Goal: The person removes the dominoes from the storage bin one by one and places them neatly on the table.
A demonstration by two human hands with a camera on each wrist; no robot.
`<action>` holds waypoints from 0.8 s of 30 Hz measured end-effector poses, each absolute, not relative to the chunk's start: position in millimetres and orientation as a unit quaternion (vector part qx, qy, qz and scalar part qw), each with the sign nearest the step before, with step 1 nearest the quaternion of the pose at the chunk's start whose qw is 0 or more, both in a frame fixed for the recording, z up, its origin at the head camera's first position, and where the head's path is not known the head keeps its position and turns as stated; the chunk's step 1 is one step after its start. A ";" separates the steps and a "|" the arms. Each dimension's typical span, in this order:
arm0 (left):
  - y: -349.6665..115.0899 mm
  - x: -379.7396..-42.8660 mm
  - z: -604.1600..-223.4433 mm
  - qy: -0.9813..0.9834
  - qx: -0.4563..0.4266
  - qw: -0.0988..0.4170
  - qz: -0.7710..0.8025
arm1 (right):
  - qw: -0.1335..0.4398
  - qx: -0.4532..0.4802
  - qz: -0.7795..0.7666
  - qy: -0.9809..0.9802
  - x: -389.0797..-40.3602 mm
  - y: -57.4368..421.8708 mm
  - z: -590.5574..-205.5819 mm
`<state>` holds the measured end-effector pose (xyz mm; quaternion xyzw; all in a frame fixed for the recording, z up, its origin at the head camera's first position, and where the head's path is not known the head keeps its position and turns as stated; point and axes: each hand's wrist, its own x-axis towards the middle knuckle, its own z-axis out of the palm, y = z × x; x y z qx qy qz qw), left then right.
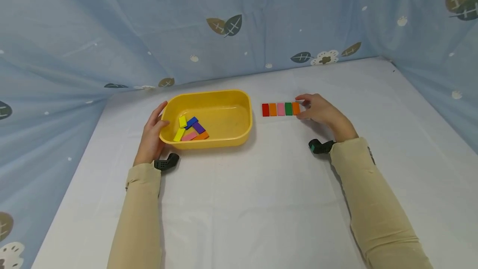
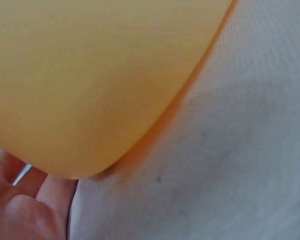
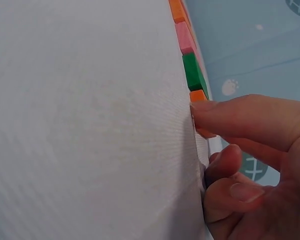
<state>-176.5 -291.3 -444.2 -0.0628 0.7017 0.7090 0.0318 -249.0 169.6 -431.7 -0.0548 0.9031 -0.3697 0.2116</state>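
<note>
- Beige sleeves [image 1: 136, 219] reach in from the near side of the yellow tray [image 1: 228, 120], a black wrist device [image 1: 320, 146] at each cuff.
- White cloth [image 1: 242, 198] spreads under and around the tray.
- The left hand [image 1: 151, 134] holds the tray's left end, partly curled, thumb at the rim and fingers along the outer wall.
- The tray's long axis runs left to right, its right end slightly farther away.
- Inside the tray's left half, loose blocks [image 1: 199, 128] lie at mixed angles: two yellow, blue, purple, pink, orange.
- Right of the tray, a row of red, orange, pink and green blocks [image 1: 281, 109] ends in an orange block [image 1: 296, 108]; each block's long axis points near to far.
- The right hand [image 1: 321, 110], beyond that row from the tray, pinches the end orange block, thumb near, forefinger far.
- Behind the tray hangs a blue leaf-patterned curtain [image 1: 168, 20].
</note>
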 end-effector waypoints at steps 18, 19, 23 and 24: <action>-292.7 -176.4 -447.9 0.698 -0.064 0.027 0.713 | 0.209 -0.069 -0.362 0.906 -248.3 169.5 -430.9; -293.0 -176.4 -448.2 0.698 -0.063 0.028 0.713 | 0.209 -0.070 -0.365 0.905 -247.9 169.4 -431.2; -292.8 -177.9 -448.4 0.697 -0.061 0.028 0.714 | 0.205 -0.056 -0.382 0.899 -246.9 170.4 -431.4; -292.2 -178.7 -448.2 0.697 -0.060 0.027 0.714 | 0.199 -0.050 -0.388 0.898 -247.1 171.1 -431.6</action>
